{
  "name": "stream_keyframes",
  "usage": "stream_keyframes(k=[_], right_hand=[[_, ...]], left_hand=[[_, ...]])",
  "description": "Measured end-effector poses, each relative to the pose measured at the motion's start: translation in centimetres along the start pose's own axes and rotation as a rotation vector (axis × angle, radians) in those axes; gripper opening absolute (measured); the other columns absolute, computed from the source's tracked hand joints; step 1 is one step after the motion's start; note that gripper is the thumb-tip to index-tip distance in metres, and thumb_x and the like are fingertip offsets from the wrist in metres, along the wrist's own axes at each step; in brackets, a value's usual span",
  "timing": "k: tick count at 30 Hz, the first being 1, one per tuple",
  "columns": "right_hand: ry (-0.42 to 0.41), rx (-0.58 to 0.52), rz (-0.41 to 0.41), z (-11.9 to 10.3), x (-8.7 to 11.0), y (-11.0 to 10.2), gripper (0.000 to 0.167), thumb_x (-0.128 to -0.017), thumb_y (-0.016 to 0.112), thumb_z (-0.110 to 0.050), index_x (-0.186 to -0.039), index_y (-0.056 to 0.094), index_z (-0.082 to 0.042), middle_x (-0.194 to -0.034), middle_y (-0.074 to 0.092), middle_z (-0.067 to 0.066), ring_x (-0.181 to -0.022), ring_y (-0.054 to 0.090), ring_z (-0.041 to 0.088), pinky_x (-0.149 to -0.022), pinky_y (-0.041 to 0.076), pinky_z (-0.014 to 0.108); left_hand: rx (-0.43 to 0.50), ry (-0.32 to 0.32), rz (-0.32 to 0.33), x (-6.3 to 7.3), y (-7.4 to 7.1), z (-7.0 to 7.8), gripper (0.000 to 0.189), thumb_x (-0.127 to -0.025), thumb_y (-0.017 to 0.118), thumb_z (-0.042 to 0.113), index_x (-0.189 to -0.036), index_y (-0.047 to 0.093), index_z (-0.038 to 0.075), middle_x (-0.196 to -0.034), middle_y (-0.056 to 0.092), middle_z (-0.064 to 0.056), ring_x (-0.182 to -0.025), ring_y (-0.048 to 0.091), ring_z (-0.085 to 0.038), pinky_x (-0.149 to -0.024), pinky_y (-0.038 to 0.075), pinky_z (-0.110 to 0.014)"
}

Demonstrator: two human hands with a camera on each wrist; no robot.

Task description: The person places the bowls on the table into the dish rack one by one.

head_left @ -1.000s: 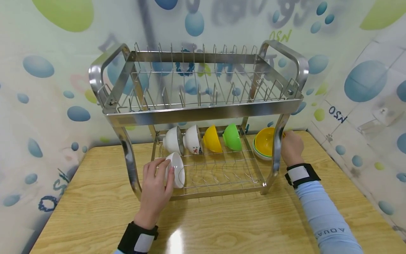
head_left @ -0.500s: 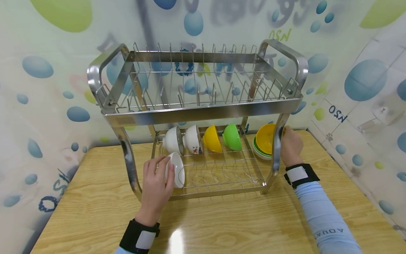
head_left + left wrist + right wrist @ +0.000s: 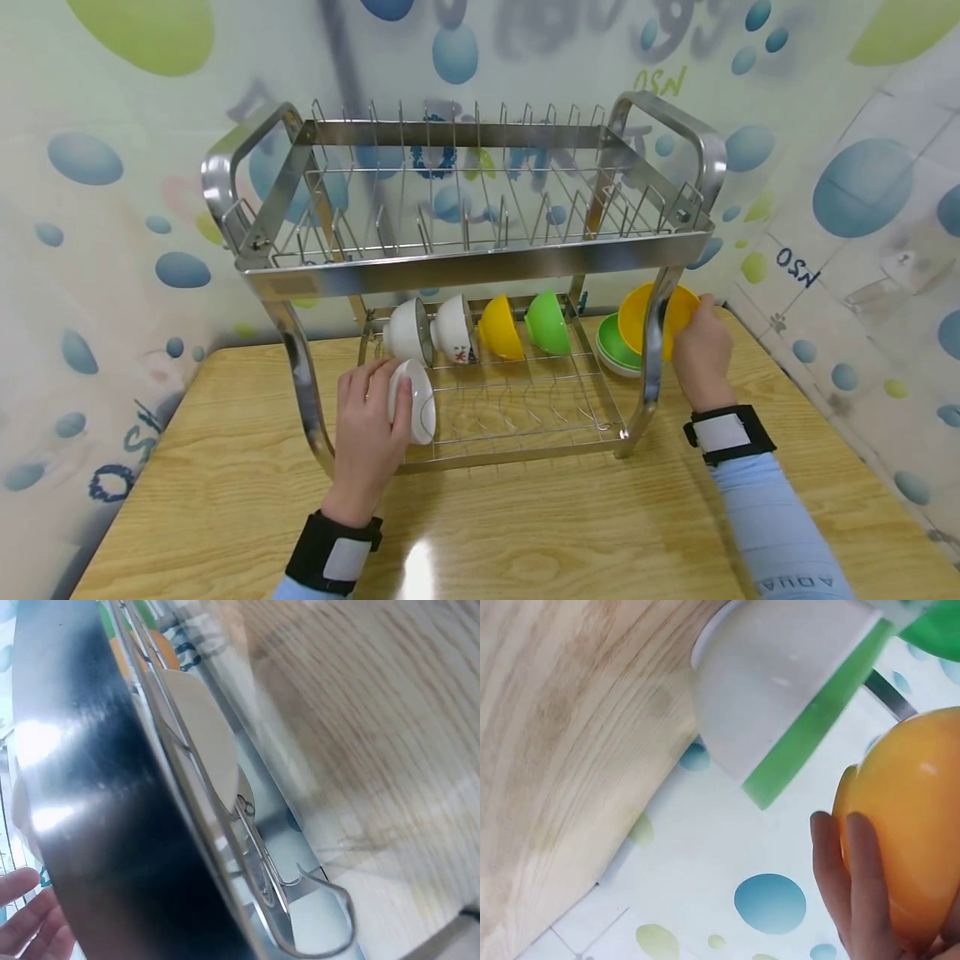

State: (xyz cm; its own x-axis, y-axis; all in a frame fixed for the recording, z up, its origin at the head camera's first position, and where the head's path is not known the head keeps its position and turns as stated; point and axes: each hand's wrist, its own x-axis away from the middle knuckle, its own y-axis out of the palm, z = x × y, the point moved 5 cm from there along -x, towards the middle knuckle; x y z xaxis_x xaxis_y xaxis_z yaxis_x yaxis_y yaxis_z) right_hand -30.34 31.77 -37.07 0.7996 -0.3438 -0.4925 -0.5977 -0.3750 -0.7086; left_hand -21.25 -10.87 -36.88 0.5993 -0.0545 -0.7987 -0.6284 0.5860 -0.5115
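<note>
My left hand (image 3: 369, 425) holds a white bowl (image 3: 422, 407) that stands on edge at the front left of the rack's lower tier, its opening facing right. Only the fingers (image 3: 37, 926) show in the left wrist view, behind the metal frame. Beyond the right rack leg, my right hand (image 3: 702, 354) pinches a yellow bowl (image 3: 636, 315) by its right rim. Its rounded outside fills the right of the right wrist view. Below and left of it, a green bowl (image 3: 617, 340) sits nested in a white bowl (image 3: 780, 690) on the table.
A two-tier metal dish rack (image 3: 480, 271) stands on the wooden table (image 3: 540, 525). Along the lower tier's back row, two white bowls (image 3: 408, 331), a yellow bowl (image 3: 501, 327) and a green bowl (image 3: 548, 323) lean on edge. The rack's right leg (image 3: 655, 358) stands before the right-hand bowls.
My right hand has lifted the yellow bowl out of the green one and moved it up and to the right. My left hand stays at the white bowl.
</note>
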Motion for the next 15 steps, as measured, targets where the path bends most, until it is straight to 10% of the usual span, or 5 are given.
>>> stream_keyframes(k=[6, 15], right_hand=[[0.086, 0.001, -0.096, 0.4, 1.5, -1.5, 0.034, -0.090, 0.036, 0.006, -0.123, 0.042, 0.012, -0.099, 0.055, 0.034, -0.085, 0.055, 0.048, -0.069, 0.045, 0.055], [0.179, 0.007, -0.134, 0.2, 3.5, -4.1, 0.035, -0.100, 0.034, -0.006, -0.129, 0.037, 0.013, -0.101, 0.053, 0.038, -0.075, 0.052, 0.043, -0.058, 0.044, 0.045]], left_hand=[[0.020, -0.023, 0.009, -0.2, 0.2, 0.2, 0.028, -0.094, 0.054, 0.018, -0.109, 0.062, -0.004, -0.112, 0.059, -0.023, -0.102, 0.050, -0.039, -0.087, 0.040, -0.046], [0.045, -0.078, -0.006, -0.4, 0.3, 0.5, 0.027, -0.094, 0.055, 0.017, -0.110, 0.062, -0.004, -0.113, 0.058, -0.021, -0.102, 0.049, -0.038, -0.086, 0.041, -0.047]])
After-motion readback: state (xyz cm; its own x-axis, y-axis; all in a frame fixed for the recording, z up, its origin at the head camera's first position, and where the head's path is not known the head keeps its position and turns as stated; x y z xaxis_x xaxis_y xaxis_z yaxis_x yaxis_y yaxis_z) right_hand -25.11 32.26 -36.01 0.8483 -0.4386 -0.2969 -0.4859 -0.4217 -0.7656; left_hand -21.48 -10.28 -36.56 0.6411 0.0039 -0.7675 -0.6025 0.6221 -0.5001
